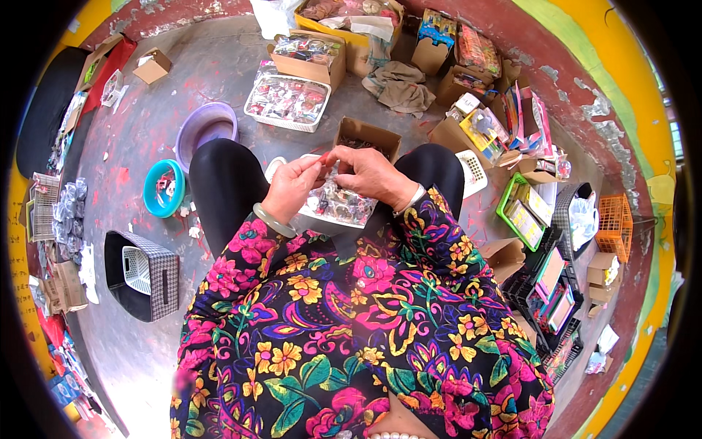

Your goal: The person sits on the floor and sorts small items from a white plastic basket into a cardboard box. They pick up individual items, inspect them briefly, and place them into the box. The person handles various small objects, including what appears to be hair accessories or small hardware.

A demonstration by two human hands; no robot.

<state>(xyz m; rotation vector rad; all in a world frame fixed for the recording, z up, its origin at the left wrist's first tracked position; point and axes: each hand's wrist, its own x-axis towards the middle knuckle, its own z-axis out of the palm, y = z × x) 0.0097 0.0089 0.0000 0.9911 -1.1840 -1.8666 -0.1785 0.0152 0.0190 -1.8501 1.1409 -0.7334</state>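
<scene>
My left hand (291, 184) and my right hand (374, 175) meet above my lap, both closed in a pinch. Between the fingertips shows a small red piece (324, 158), too little to name, with a bit of clear plastic hanging under it. My fingers partly cover both. Just below them, between my knees, a white basket (333, 224) holds many small items in clear wrappers (349, 208). Right behind my hands stands an open cardboard box (380, 132) with dark, thin things inside.
Left of my knee are a purple tub (212, 115), a teal basin (162, 205) and a checked bin (162, 282). Ahead sits another white basket (287, 124) of wrapped items, beside a carton (338, 69). Boxes, a green tray (504, 212) and black crates (523, 289) crowd the right.
</scene>
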